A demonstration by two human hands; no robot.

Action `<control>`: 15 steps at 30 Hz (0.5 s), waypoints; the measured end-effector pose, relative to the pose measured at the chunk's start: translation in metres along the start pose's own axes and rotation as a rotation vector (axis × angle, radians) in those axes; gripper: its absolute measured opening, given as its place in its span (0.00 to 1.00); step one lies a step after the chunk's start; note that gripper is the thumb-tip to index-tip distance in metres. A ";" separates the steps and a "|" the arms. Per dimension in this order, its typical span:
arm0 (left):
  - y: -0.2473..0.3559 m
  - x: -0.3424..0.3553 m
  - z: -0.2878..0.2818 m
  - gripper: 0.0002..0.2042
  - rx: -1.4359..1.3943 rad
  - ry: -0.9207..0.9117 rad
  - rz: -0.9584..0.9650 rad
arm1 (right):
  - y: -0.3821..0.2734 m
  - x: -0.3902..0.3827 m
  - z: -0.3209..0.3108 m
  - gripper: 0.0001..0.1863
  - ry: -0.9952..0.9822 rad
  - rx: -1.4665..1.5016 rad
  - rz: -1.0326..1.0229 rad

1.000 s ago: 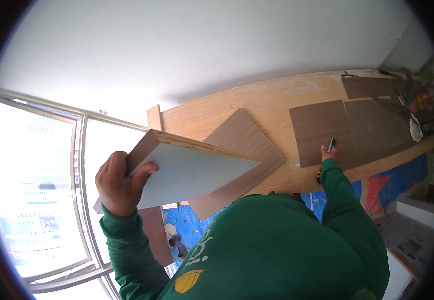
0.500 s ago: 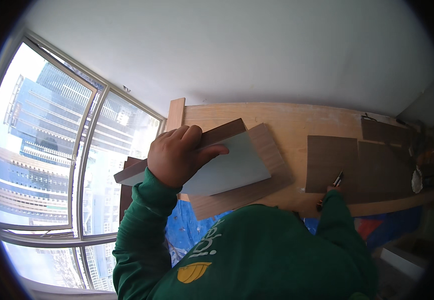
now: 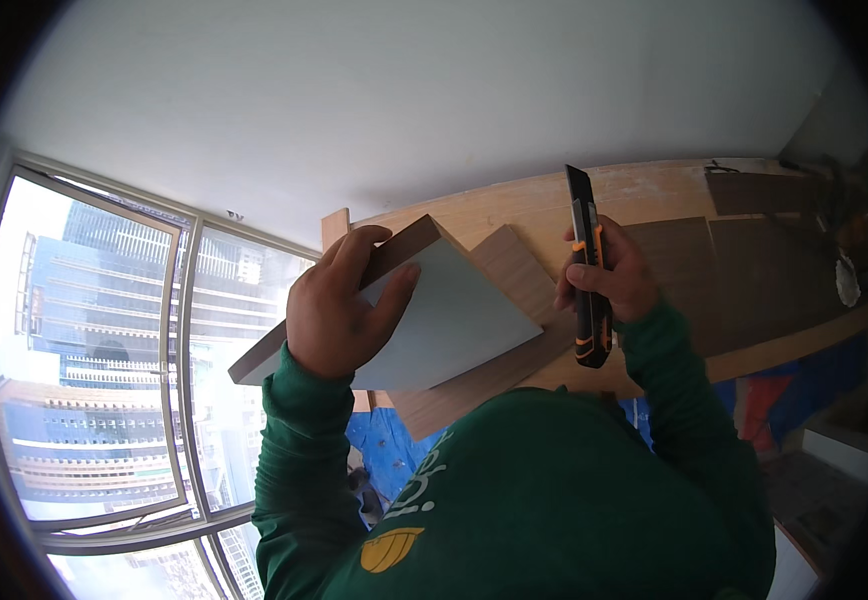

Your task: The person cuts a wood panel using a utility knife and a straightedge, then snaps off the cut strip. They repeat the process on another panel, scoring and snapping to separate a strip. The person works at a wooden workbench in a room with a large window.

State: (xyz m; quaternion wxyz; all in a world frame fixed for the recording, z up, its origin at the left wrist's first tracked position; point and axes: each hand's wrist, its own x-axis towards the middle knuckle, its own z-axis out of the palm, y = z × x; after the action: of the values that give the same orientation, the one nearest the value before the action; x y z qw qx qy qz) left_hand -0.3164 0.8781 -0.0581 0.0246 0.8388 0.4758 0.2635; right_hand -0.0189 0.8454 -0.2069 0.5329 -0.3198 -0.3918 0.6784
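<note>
My left hand [image 3: 334,310] grips the upper edge of a board [image 3: 444,320], its thumb on the pale face and its fingers over the brown wood-grain edge. The board is tilted above a brown wood-grain panel [image 3: 514,255] lying on the workbench. Closed around an orange-and-black utility knife [image 3: 594,325], my right hand [image 3: 626,275] is held up to the right of the board. The knife's dark blade points away from me and touches nothing.
The wooden workbench [image 3: 504,205] runs along a pale wall [image 3: 454,100]. Dark brown panels [image 3: 764,280] lie on its right part. Tall windows [image 3: 104,340] stand at the left. A blue sheet [image 3: 389,440] shows below the bench.
My right hand has come up and left from the bench's right side with the utility knife in it. My left hand keeps its grip on the board, which has shifted slightly.
</note>
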 end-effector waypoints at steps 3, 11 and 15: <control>0.001 0.000 0.001 0.20 0.159 -0.107 -0.050 | -0.015 0.002 0.052 0.20 -0.010 0.115 -0.098; 0.000 -0.001 0.003 0.33 0.149 -0.064 -0.013 | -0.066 0.027 0.047 0.21 -0.279 -0.511 -0.095; 0.000 -0.004 0.002 0.37 0.181 -0.042 0.027 | -0.100 0.038 0.050 0.22 -0.370 -1.176 -0.518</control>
State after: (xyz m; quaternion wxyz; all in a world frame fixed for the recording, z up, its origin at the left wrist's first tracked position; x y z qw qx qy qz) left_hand -0.3172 0.8753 -0.0613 -0.0452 0.8493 0.4856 0.2021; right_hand -0.0224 0.8851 -0.0959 0.3395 -0.3312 -0.8454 0.2456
